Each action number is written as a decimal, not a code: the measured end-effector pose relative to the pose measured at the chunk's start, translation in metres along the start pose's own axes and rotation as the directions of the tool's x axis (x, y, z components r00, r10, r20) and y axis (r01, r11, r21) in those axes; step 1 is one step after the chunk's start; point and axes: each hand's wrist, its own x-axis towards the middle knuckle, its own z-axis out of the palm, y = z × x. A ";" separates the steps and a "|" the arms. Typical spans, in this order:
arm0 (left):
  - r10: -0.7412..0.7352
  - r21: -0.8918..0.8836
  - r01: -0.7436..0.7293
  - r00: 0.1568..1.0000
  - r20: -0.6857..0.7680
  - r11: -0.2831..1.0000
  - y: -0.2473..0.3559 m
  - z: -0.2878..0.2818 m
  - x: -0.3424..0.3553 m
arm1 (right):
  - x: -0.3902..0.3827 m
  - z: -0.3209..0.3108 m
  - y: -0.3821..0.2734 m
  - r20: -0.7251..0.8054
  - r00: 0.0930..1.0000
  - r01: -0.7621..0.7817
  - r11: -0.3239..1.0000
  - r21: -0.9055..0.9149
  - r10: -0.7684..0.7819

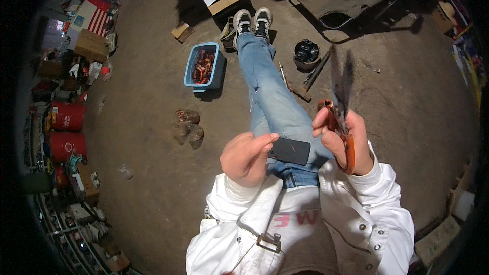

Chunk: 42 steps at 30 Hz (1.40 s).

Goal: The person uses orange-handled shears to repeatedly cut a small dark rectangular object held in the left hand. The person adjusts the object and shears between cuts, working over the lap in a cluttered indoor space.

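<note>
Right hand (361, 143) is clasping orange-handled metal shears (341, 104); left hand (246, 157) is pinching near the corner of a black rectangular slab (291, 153).

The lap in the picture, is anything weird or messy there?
A little: a black phone-like slab seems to rest on the jeans, an odd perch right beside the left hand. Small reddish marks show on the slab; I can't tell whether they're scraps or scratches.
</note>
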 end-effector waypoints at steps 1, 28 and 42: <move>-0.012 -0.013 0.012 1.000 -0.010 1.000 -0.001 -0.001 -0.001 | 0.000 -0.002 0.000 0.005 1.000 0.007 0.999 -0.048 -0.007; 0.020 -0.102 -0.040 0.983 -0.184 0.994 -0.015 0.004 -0.015 | -0.007 0.009 -0.010 0.229 0.950 0.312 0.692 -0.652 -0.212; -0.579 -0.665 0.573 0.776 0.250 0.479 0.003 0.016 -0.011 | -0.006 0.010 -0.006 0.159 0.909 0.338 0.458 -0.822 -0.386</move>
